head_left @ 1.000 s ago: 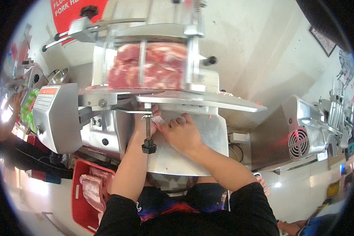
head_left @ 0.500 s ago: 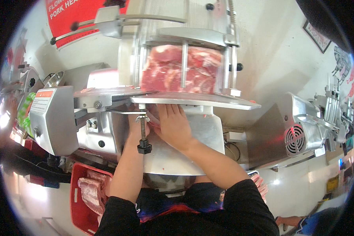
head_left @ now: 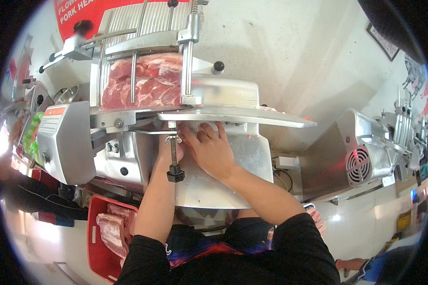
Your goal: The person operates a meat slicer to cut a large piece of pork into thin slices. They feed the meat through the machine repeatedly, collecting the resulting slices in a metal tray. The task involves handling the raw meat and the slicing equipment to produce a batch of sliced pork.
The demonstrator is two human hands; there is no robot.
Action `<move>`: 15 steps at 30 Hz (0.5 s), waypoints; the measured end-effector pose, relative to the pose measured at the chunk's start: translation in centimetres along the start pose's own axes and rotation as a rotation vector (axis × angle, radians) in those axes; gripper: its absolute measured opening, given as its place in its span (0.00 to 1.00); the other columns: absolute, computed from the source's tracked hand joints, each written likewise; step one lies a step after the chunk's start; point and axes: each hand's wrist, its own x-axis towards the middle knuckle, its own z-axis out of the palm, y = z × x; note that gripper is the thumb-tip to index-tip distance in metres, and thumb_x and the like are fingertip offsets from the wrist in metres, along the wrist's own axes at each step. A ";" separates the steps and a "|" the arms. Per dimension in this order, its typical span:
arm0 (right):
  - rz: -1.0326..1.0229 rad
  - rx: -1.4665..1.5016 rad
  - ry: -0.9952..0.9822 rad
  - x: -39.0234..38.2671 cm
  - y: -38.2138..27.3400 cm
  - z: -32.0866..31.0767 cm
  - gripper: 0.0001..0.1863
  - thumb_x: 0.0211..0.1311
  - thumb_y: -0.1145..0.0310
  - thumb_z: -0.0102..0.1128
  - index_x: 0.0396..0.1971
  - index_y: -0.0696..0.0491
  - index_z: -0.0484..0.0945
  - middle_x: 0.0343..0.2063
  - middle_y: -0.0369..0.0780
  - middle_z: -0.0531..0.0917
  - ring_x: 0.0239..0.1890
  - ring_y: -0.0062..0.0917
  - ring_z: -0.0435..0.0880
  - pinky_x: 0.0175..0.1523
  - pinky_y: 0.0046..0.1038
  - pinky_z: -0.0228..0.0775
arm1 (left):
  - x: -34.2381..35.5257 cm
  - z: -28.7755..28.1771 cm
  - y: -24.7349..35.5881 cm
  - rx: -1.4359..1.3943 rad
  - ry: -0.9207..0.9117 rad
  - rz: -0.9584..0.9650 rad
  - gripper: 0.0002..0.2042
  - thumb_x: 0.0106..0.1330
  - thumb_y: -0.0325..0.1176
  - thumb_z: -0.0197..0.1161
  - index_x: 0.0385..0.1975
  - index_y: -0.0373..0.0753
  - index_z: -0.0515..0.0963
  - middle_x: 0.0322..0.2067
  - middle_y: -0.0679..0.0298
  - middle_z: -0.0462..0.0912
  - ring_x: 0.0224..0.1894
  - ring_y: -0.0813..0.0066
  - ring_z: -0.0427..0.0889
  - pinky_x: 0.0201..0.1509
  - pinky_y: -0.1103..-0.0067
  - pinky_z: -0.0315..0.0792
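Note:
A meat slicer with a metal blade plate (head_left: 242,115) stands in front of me. On its carriage (head_left: 145,40), to the left, a thick slab of raw red meat (head_left: 152,85) lies under a metal bar. My right hand (head_left: 211,151) is just below the blade plate, over the metal receiving tray (head_left: 252,166). Its fingers are bent and apart; a little pinkness by the fingertips cannot be made out. Close beside it, my left hand (head_left: 164,151) reaches under the plate, its fingers mostly hidden behind the threaded rod (head_left: 173,154) and black knob.
A red crate (head_left: 94,237) with pieces of meat stands low on the left. More meat slices (head_left: 315,218) sit by my right elbow. Another slicer (head_left: 356,152) is at the right. A person's arm (head_left: 9,161) shows at the left edge and another person's leg (head_left: 352,264) at lower right.
The carriage with the meat has slid left, baring the metal body behind the blade plate. My right fingers, flat and together before, are now bent and spread. My left hand has hardly moved.

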 end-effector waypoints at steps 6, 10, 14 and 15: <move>-0.104 -0.129 -0.112 -1.9 -0.5 -1.9 0.10 0.60 0.67 0.51 0.29 0.55 0.81 0.25 0.42 0.86 0.44 0.35 0.83 0.70 0.53 0.53 | 2.5 -3.4 -0.6 -0.096 -0.135 0.043 0.04 0.72 0.36 0.55 0.40 0.45 0.73 0.29 0.71 0.72 0.24 0.80 0.67 0.26 0.83 0.65; -0.077 -0.138 -0.176 -1.9 -0.7 -2.5 0.10 0.58 0.68 0.52 0.25 0.52 0.82 0.20 0.41 0.84 0.34 0.33 0.86 0.70 0.53 0.53 | 2.7 -4.1 -1.2 -0.241 -0.248 -0.011 0.06 0.73 0.39 0.54 0.40 0.45 0.73 0.28 0.72 0.71 0.24 0.81 0.66 0.27 0.82 0.64; -0.027 -0.055 -0.192 -1.7 -0.3 -2.0 0.13 0.56 0.63 0.61 0.36 0.56 0.78 0.29 0.44 0.83 0.41 0.34 0.83 0.66 0.45 0.63 | 1.4 -2.0 -0.2 -0.220 -0.128 -0.013 0.11 0.77 0.43 0.50 0.34 0.44 0.70 0.25 0.71 0.68 0.25 0.78 0.65 0.26 0.80 0.67; -0.008 -0.006 -0.131 -1.2 -0.2 -1.9 0.18 0.55 0.62 0.63 0.42 0.58 0.76 0.34 0.46 0.83 0.44 0.36 0.82 0.65 0.44 0.63 | 1.6 -2.6 -0.2 -0.179 -0.131 0.003 0.11 0.77 0.43 0.50 0.36 0.43 0.71 0.26 0.70 0.70 0.26 0.77 0.68 0.28 0.79 0.70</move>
